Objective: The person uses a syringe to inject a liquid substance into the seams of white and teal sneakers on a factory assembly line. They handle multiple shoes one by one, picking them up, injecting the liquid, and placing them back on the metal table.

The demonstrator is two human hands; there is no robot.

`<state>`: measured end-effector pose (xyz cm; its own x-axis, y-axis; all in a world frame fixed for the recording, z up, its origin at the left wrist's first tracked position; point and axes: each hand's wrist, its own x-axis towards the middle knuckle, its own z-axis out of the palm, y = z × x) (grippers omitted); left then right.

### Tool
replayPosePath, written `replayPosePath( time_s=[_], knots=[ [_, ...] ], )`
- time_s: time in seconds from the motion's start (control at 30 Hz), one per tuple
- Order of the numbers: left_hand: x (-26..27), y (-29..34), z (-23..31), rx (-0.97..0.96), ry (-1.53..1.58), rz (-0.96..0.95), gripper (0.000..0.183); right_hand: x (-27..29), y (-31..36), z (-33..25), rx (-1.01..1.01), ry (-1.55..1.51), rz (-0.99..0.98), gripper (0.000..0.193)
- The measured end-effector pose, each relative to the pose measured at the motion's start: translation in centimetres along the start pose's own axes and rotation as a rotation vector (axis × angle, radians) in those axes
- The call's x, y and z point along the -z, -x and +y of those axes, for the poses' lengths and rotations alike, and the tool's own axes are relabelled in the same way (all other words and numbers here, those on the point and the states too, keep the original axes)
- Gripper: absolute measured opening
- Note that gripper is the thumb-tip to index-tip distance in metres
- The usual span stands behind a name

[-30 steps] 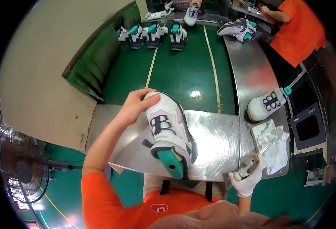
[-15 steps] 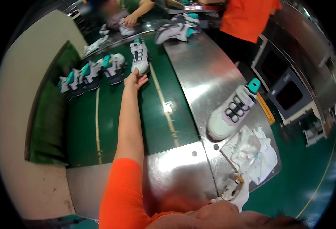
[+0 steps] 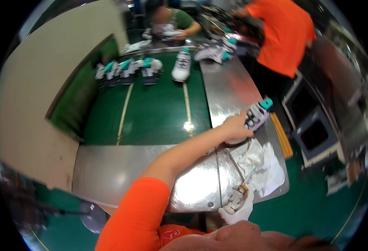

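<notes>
My left hand reaches across to the right. It is closed over the front part of a white sneaker with black lacing loops and a teal heel tab. The sneaker lies at a slant on the metal table, and my hand hides much of its toe. Another white sneaker sits on the green conveyor belt, toe toward me, apart from my hand. My right hand is out of view.
Several similar shoes line the belt's far left. More shoes lie piled at the back. Crumpled white paper and a white holder with small pieces occupy the near right corner. Two people are beyond.
My left hand has let go of the sneaker on the belt, swung right and taken hold of the sneaker on the metal table. The view has shifted too.
</notes>
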<state>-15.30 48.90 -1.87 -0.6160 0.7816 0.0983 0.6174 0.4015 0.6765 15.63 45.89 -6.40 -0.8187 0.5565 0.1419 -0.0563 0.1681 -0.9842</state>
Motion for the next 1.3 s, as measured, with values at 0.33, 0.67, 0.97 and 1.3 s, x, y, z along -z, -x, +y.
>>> replayPosePath(
  time_s=[0.33, 0.67, 0.97, 1.3],
  knots=[
    [6.5, 28.5, -1.1, 0.344, -0.003, 0.400, 0.102, 0.7, 0.5, -3.2, -0.132, 0.112, -0.095, 0.087],
    [7.4, 37.0, 7.5, -0.379, -0.211, 0.317, 0.037, 2.6, 0.9, -7.0, -0.114, -0.060, -0.299, 0.079],
    [15.2, 35.6, -1.2, -0.191, -0.451, 0.180, 0.074, 4.5, -1.3, -8.7, -0.302, 0.140, -0.296, 0.067],
    [10.6, 43.2, -1.1, -0.234, -0.572, 0.558, 0.023, 4.3, -1.3, -9.5, -0.316, -0.398, -0.711, 0.070]
  ],
)
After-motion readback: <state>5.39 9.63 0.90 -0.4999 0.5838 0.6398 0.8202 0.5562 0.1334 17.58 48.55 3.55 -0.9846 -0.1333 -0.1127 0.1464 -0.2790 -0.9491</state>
